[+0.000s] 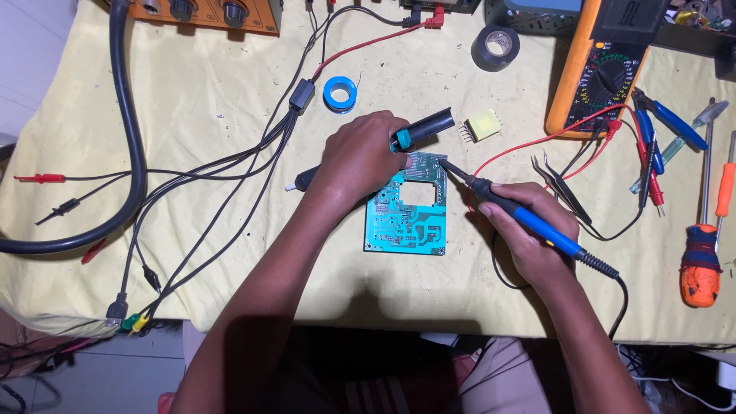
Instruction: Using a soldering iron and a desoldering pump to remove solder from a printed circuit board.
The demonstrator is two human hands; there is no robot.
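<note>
On table point(230, 100) under yellow cloth, we see teal circuit board point(407, 211) lying flat, centre. Left hand point(357, 157) wrapped around black desoldering pump point(420, 128), teal-collared nose touching board's upper edge. Right hand point(534, 234) gripping blue-handled soldering iron point(529, 218) like pen, tip on same upper edge, just beside pump nose. Nearby: blue solder spool point(340, 93), black tape roll point(495, 47), orange multimeter point(606, 65), tweezers point(563, 192), orange screwdriver point(700, 272) at right.

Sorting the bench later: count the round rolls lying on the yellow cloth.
2. A blue solder spool lies above the left hand, near the cables. A black tape roll lies at the top, left of the orange multimeter. More may lie out of view.
</note>
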